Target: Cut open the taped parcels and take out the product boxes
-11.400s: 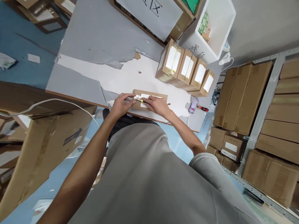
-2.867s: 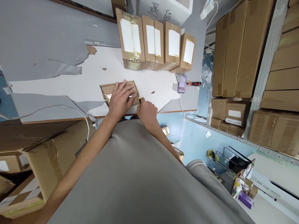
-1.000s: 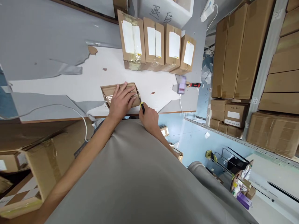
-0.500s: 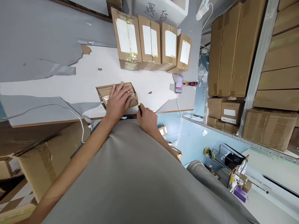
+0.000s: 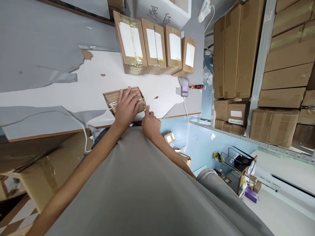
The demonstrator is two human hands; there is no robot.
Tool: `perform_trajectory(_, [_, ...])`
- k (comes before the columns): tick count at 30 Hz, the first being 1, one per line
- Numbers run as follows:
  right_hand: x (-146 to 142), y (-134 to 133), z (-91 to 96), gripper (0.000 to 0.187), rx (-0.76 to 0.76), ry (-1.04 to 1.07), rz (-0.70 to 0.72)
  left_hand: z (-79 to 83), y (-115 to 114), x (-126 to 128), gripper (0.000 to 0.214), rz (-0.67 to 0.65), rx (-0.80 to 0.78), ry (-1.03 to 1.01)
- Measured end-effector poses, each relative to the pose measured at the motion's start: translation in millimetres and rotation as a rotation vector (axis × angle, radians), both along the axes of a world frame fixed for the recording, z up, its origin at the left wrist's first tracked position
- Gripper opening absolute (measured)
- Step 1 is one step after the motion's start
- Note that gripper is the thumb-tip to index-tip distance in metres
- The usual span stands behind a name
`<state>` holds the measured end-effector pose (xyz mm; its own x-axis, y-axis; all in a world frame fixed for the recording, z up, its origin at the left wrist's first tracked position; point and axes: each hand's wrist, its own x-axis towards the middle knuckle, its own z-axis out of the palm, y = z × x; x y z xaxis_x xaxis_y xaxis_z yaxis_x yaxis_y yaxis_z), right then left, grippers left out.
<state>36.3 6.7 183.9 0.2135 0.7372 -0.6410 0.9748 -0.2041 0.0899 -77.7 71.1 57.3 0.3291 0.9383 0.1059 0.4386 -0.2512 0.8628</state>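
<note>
A small flat cardboard box (image 5: 110, 97) sealed with clear tape lies near the front edge of the white and grey table (image 5: 81, 85). My left hand (image 5: 126, 106) lies flat on top of it, fingers spread. My right hand (image 5: 150, 123) is closed round a small cutter (image 5: 145, 109) with a yellow and black handle. Its tip is at the box's near right corner.
Several taped cardboard boxes (image 5: 155, 46) with white labels stand in a row at the back of the table. A white bin (image 5: 162, 11) sits behind them. A red-handled tool (image 5: 195, 87) lies at the table's right end. Metal shelving (image 5: 258, 65) with large cartons fills the right side. A white cable (image 5: 61, 113) crosses the left.
Earlier the box lay label up with both hands at its top seam; now it shows its taped side. In the last second my right hand drew the cutter nearer along the box's right edge.
</note>
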Motion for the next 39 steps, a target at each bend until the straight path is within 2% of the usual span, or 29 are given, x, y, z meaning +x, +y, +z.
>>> perform_trajectory(6, [0.2,-7.6,-13.3,0.071,0.07,0.002,0.006,-4.8,-1.4,2.1,0.044,0.005,-0.041,-0.048])
perform_trajectory(19, [-6.6,-4.1,-8.1,0.07,0.07,-0.008,-0.034,-4.4,-0.6,0.5,0.044,-0.017,-0.013,-0.052])
perform_trajectory(26, [-11.0,4.9,-12.3,0.072,0.07,-0.019,-0.043,-5.6,-1.6,4.4,0.044,0.002,-0.01,-0.004])
perform_trajectory(29, [-10.4,8.8,-9.9,0.07,0.072,0.013,-0.109,-4.4,-2.2,5.8,0.044,0.006,-0.002,-0.017])
perform_trajectory(35, [0.3,6.0,-12.1,0.062,0.126,0.152,-0.357,-6.9,-2.4,4.1,0.04,-0.005,0.008,-0.016])
perform_trajectory(39, [9.6,-1.8,-20.9,0.059,0.172,0.23,-0.382,-7.1,1.5,0.2,0.037,-0.011,0.007,-0.012])
